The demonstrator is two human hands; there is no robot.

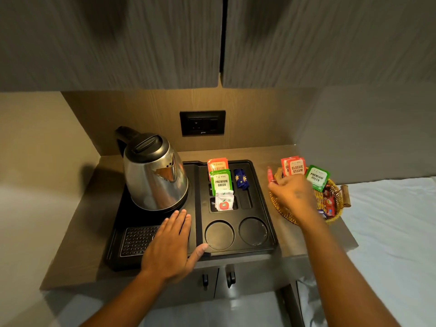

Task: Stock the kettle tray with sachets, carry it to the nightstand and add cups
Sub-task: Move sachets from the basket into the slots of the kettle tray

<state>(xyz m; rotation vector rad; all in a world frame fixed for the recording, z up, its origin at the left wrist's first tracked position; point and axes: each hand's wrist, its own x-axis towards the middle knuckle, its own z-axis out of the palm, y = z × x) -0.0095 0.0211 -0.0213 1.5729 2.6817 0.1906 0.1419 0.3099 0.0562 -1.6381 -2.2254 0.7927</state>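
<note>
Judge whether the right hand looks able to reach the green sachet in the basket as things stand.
Probably yes: the right hand is already over the basket, and the green sachet stands uncovered just beside it.

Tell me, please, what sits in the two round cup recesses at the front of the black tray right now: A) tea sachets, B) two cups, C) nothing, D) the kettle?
C: both round recesses of the black tray show bare, while the sachets stand in slots behind them and the kettle sits to the left.

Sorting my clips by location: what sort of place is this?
Probably a hotel room's tea station: a kettle on a compartmented tray with tea sachets, a basket of spare sachets, and white bedding beside it.
</note>
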